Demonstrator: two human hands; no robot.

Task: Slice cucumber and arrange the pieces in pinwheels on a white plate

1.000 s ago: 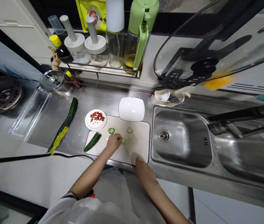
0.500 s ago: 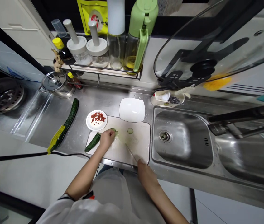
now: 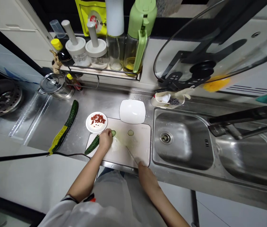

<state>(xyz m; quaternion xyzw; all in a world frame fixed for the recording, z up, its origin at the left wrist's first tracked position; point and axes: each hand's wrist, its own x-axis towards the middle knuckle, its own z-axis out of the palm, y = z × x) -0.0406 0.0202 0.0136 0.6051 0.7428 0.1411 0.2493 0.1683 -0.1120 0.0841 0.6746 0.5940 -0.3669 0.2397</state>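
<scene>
My left hand (image 3: 105,139) is closed round a dark green cucumber (image 3: 92,145) lying on the white cutting board (image 3: 124,157). The cucumber's tapered end sticks out to the left of the hand. Pale green cucumber (image 3: 113,133) shows just right of my fingertips; I cannot tell whether it is the cut end or a loose slice. My right hand (image 3: 147,177) grips a knife (image 3: 131,154) by its handle, which the fingers hide. Its blade points up and left over the board, apart from the cucumber. One round cucumber slice (image 3: 130,132) lies flat farther right.
Behind the board are a white dish (image 3: 132,112) and a small plate (image 3: 91,127) of chopped red pieces. Another cucumber (image 3: 72,113) with a yellow label lies left. A double sink (image 3: 182,142) is on the right. A lidded pot (image 3: 54,85) and a condiment rack (image 3: 114,73) stand behind.
My left hand has shifted slightly left along the cucumber, and its fingers are drawn back from the pale green piece. The knife and right hand have hardly moved.
</scene>
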